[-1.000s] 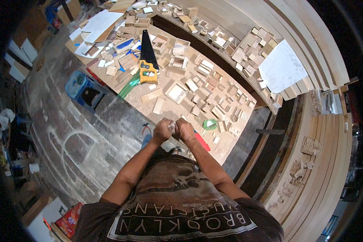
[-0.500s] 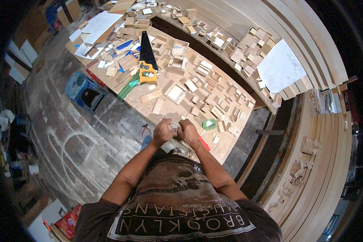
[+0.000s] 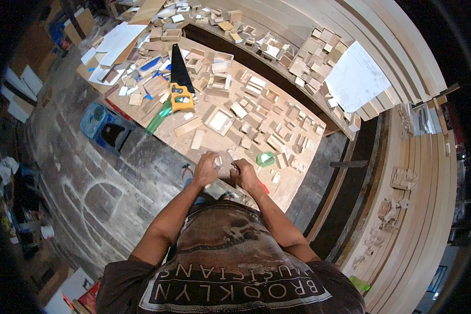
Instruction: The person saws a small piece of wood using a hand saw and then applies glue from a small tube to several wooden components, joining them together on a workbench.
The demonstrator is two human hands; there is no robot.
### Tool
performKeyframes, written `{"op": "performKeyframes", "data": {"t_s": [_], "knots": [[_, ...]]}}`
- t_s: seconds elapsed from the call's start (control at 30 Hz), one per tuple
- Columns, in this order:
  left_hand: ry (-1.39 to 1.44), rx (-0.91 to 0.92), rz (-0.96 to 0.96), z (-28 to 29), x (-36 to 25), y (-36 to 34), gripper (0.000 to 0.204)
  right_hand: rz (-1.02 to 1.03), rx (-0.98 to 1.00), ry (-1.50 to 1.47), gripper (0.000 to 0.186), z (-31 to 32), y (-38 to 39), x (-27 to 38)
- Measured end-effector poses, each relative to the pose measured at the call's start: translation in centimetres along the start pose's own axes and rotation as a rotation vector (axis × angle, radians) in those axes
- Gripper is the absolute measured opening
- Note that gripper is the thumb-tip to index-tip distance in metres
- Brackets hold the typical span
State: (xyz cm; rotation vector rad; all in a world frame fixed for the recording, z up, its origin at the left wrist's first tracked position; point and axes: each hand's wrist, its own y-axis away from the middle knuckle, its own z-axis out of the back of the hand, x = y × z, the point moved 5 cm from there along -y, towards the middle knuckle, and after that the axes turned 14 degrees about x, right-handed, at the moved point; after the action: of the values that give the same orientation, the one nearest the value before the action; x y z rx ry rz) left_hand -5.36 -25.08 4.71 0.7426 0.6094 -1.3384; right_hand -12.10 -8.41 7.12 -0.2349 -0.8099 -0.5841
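Over the near edge of the workbench (image 3: 196,128), my left hand (image 3: 206,170) is closed around a small pale wooden block (image 3: 218,161). A short gap separates it from my right hand (image 3: 246,176), whose fingers are bent and pressed together. Whatever those fingers hold is too small to make out. Just beyond the right hand sits a round green container (image 3: 266,158), and a red object (image 3: 264,188) shows beside its wrist. Many small wooden blocks and little open wooden boxes, among them a square wooden frame (image 3: 220,120), lie farther out.
A handsaw (image 3: 182,97) with a yellow handle lies at the bench's left, near blue and white scraps. A blue stool (image 3: 105,127) stands on the floor to the left. Long stacked boards (image 3: 424,209) run along the right, and a white sheet (image 3: 358,74) lies at the back right.
My hands have drawn apart; both were together at the small wooden piece, which now stays in the left. The whole view has shifted slightly.
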Motion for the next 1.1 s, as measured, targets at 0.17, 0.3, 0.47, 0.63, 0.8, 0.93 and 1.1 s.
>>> {"op": "performKeyframes", "data": {"t_s": [0.17,0.3,0.47,0.63,0.8,0.93,1.1], "knots": [[0.039,0.058,0.031,0.7,-1.7,0.1,0.052,-0.003,-0.024,-0.028,0.027,0.4,0.8,-0.7],[-0.010,0.031,0.027,0.6,-1.9,0.2,0.048,-0.018,-0.029,-0.084,0.025,0.7,1.1,-0.3],[-0.034,-0.033,0.006,0.6,-1.7,0.2,0.042,0.028,-0.070,-0.046,0.023,0.7,1.4,-0.6],[-0.043,-0.022,0.017,0.4,-1.5,0.0,0.039,-0.003,-0.038,-0.068,0.023,0.3,1.5,-1.1],[-0.051,-0.034,0.000,0.5,-1.3,0.1,0.038,0.092,-0.043,-0.068,0.020,0.2,0.4,-0.3],[-0.081,-0.015,-0.035,0.6,-1.6,-0.1,0.036,0.002,-0.010,-0.118,0.020,-0.7,-2.1,-0.2],[-0.061,-0.018,-0.033,0.9,-1.8,0.1,0.033,-0.133,0.032,-0.089,0.024,-1.6,-4.6,0.4]]}}
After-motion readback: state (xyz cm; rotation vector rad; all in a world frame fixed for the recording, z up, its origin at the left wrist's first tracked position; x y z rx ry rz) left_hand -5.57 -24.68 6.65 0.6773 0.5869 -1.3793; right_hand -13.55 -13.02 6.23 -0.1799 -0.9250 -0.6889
